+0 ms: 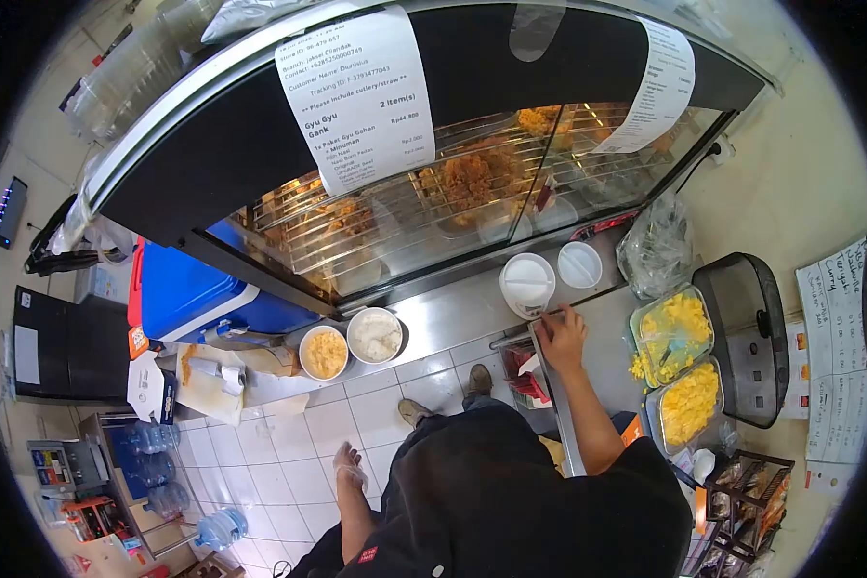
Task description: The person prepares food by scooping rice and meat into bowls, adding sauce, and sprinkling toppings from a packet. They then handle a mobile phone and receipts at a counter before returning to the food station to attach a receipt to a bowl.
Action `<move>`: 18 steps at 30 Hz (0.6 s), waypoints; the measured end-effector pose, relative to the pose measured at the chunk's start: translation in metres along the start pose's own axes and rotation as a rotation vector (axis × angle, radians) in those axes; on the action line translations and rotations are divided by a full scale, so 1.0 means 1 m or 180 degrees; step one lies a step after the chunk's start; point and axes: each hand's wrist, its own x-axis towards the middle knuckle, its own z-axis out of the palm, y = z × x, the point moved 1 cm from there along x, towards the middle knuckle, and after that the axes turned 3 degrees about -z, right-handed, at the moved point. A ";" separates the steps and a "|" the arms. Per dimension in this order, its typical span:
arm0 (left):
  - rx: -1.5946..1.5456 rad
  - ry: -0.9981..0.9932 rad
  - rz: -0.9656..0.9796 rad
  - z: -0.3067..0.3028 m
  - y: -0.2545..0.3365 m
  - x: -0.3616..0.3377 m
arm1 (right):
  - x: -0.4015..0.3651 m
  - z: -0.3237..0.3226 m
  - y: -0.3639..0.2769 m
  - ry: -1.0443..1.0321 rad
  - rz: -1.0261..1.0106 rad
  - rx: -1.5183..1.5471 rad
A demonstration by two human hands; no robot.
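Note:
My left hand (350, 469), in a clear plastic glove, hangs low over the tiled floor at my side. Its fingers are loosely extended and nothing is in it. On the corner of the steel counter (607, 332) rests my right hand (562, 339), fingers apart and lying over the edge. Just beyond its fingertips stands a white round container (527, 282) with a pale strip across its top. A smaller white container (579, 264) is beside that one. Farther left along the counter, a bowl of orange-yellow food (324, 354) stands next to a bowl of white rice (377, 336).
A glass display case (356, 255) with fried food on racks spans the back. Printed receipts (356, 101) hang on it. Two tubs of yellow food (689, 403) and a dark basket (739, 337) stand at right. At left are a blue cooler box (197, 294) and water bottles (222, 528).

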 end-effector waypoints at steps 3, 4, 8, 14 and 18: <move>0.0068 0.0118 -0.0110 -0.003 -0.006 -0.005 | 0.003 0.002 0.000 -0.0163 0.0022 -0.0047; -0.0007 0.0132 -0.0066 -0.008 -0.011 0.004 | 0.005 0.004 -0.001 -0.0141 0.0045 -0.0056; 0.0146 0.0187 -0.0132 -0.015 -0.011 0.015 | 0.006 0.011 -0.005 -0.0167 0.0064 -0.0138; 0.0564 0.0219 -0.0223 -0.017 0.001 0.021 | 0.009 0.012 -0.011 -0.0145 0.0091 -0.0311; 0.0831 0.0343 -0.0205 -0.012 0.006 0.023 | 0.015 0.013 -0.015 -0.0369 0.0137 -0.0530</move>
